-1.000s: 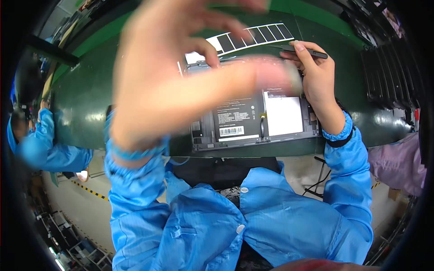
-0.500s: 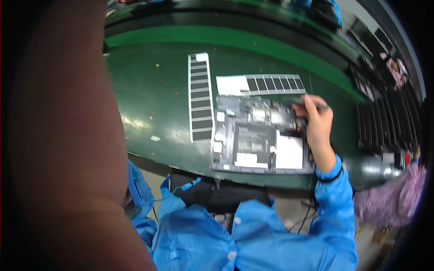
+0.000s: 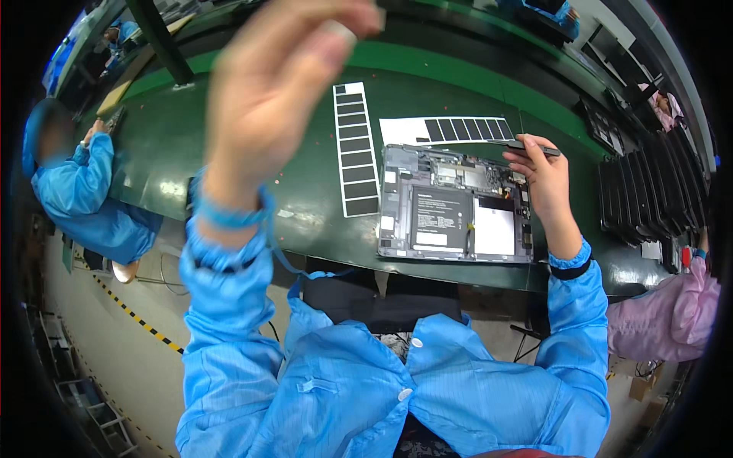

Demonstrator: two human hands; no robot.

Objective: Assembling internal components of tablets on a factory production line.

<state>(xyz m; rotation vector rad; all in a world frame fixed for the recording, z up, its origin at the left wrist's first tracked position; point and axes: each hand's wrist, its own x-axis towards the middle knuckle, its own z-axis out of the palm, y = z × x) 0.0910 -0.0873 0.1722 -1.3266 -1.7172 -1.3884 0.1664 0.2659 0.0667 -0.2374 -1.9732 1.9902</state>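
Note:
My left hand (image 3: 263, 99) is raised close to the camera, above the table's left part, and smeared by motion. Its thumb and fingers are loosely bent and apart, with nothing visible between them; a blue strap (image 3: 233, 217) circles the wrist. Black tweezers (image 3: 550, 151) are pinched in my right hand (image 3: 544, 172), their tips pointing left over the far right corner of an opened laptop base (image 3: 397, 206). Inside that base are a black battery (image 3: 439, 212), a white rectangular panel (image 3: 495, 227) and circuit boards (image 3: 462, 175). Beyond it lies a sheet of black stickers (image 3: 458, 130).
Another black-sticker strip (image 3: 356, 153) lies left of the laptop base on the green table (image 3: 305, 229). Dark panels (image 3: 649, 195) stand in a row at the right. A co-worker in blue (image 3: 92, 183) sits at the left; a person in pink (image 3: 660, 320) is at the right.
My left arm, which filled the left side close to the camera, has drawn back, so the hand and a co-worker now show. My right hand still holds the tweezers near the laptop base.

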